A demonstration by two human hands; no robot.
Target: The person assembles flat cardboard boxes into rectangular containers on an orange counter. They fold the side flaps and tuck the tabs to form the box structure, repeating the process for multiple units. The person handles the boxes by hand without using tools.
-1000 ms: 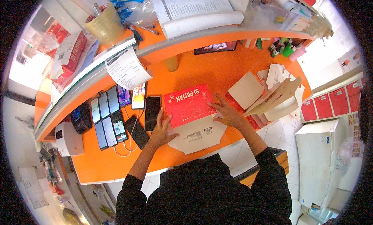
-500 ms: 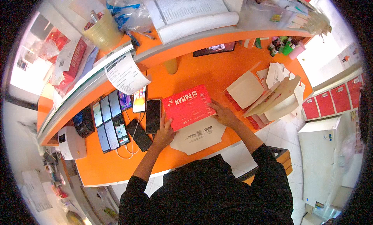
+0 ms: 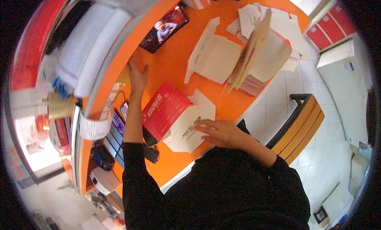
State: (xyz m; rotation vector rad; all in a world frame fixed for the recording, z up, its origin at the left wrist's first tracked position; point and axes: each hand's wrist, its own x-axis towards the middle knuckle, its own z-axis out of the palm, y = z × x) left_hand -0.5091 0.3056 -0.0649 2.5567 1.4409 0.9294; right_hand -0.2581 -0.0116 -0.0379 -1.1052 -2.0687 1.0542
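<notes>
1. The red box is set on the orange desk, in front of the person. Its red side is turned upward, and a white flap with dark print is spread from it toward the person and to the right.
2. The right hand is laid over the flap, just to the right of the red box. Its fingers are extended and loosely parted, with the fingertips at the print; nothing is seen to be gripped by it.
3. The left hand is stretched out beyond the red box, to the upper left of it. Its thumb is spread away from the fingers and nothing is seen in its grasp, though the fingers are blurred.
4. A tablet is placed well beyond the red box, with a person displayed on its screen.
5. An unfolded cardboard piece is laid to the upper right of the red box; beyond it on the same side, an untidy stack of cardboard pieces is piled up.
6. Several phones are lined up to the left of the red box, partly hidden by the left sleeve.
7. A white device is placed to the lower left of the red box, past the phones.
8. A wooden-slatted seat is positioned well to the right of the red box, on the tiled floor.
</notes>
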